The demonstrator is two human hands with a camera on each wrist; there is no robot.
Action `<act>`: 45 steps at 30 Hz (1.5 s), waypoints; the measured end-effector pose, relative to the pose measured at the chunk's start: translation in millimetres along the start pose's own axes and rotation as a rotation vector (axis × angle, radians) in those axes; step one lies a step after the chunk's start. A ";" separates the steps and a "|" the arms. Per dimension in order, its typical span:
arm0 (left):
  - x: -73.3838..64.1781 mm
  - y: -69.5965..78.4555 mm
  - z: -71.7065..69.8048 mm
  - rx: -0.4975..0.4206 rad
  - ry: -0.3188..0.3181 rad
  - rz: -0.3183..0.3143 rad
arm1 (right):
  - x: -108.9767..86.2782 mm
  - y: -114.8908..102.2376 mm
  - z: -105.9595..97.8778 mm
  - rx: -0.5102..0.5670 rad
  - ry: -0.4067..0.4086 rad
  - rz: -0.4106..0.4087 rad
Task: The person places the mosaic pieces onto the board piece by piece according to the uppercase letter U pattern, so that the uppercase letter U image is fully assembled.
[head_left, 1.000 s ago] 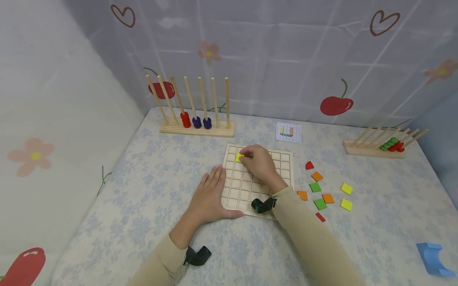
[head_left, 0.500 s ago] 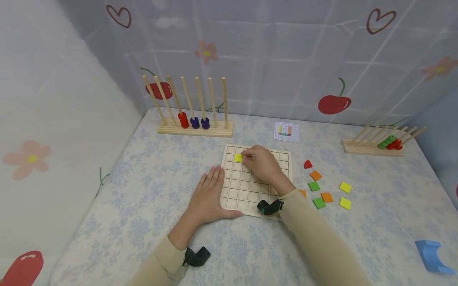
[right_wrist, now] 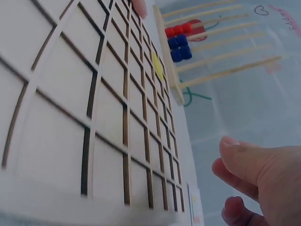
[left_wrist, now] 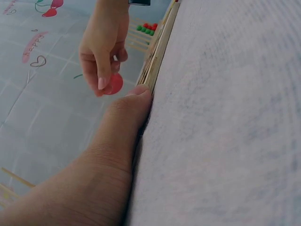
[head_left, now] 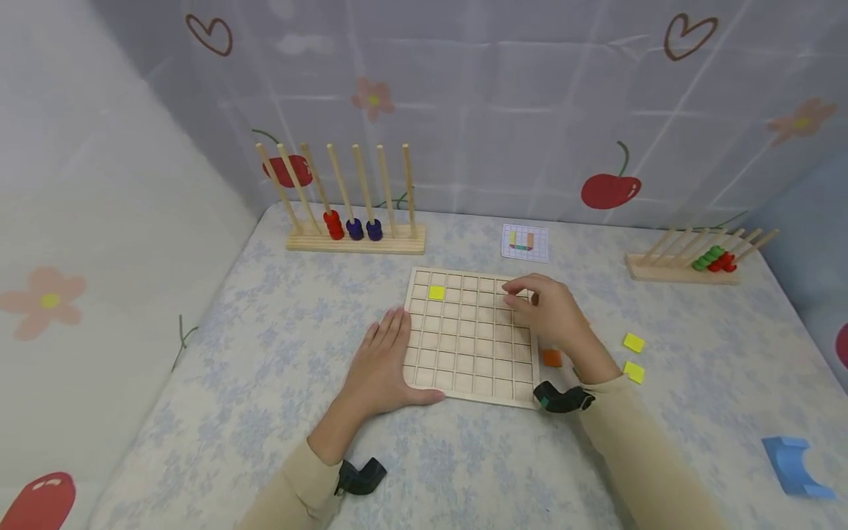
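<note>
A square wooden grid board (head_left: 467, 342) lies on the table, with one yellow square tile (head_left: 436, 292) in a cell of its upper left part. My left hand (head_left: 376, 372) rests along the board's left edge, fingers straight and thumb by the near edge. In the left wrist view that thumb (left_wrist: 120, 122) touches the board's side. Above the board's right part is my right hand (head_left: 555, 315), thumb and forefinger apart and nothing between them. The right wrist view shows the same hand (right_wrist: 265, 176) with its fingers loosely bent. Its forearm hides some of the loose tiles.
Right of the board lie an orange tile (head_left: 552, 358) and two yellow tiles (head_left: 634, 343). A pattern card (head_left: 525, 243) sits behind it. Peg racks with beads stand at the back left (head_left: 358, 244) and back right (head_left: 682, 273). A blue curved block (head_left: 791, 465) lies far right.
My right hand has let go of the yellow tile, which stays in its cell, and has moved right across the board. The left hand stays at the board's edge.
</note>
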State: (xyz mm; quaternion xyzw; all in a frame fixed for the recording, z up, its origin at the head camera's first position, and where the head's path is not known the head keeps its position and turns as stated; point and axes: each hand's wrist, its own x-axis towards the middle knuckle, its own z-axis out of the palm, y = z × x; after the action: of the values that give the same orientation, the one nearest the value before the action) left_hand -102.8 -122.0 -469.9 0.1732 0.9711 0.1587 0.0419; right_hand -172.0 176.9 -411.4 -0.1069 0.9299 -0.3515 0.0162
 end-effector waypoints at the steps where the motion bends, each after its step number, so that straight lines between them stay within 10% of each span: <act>1: 0.0 -0.3 0.3 -0.001 0.002 0.001 | -3.0 4.6 -4.0 -0.004 0.011 0.009; 23: 0.2 -1.1 1.9 -0.005 0.016 0.010 | -69.6 84.5 -64.8 -0.164 0.130 0.192; 45: 0.4 -0.9 1.7 0.001 0.007 0.009 | -99.1 123.8 -71.5 -0.209 0.203 0.334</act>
State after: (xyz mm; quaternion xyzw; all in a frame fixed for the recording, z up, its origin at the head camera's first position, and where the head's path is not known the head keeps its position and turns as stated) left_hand -103.2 -122.2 -471.8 0.1768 0.9706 0.1591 0.0378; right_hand -106.0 334.6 -443.5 0.0833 0.9629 -0.2547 -0.0305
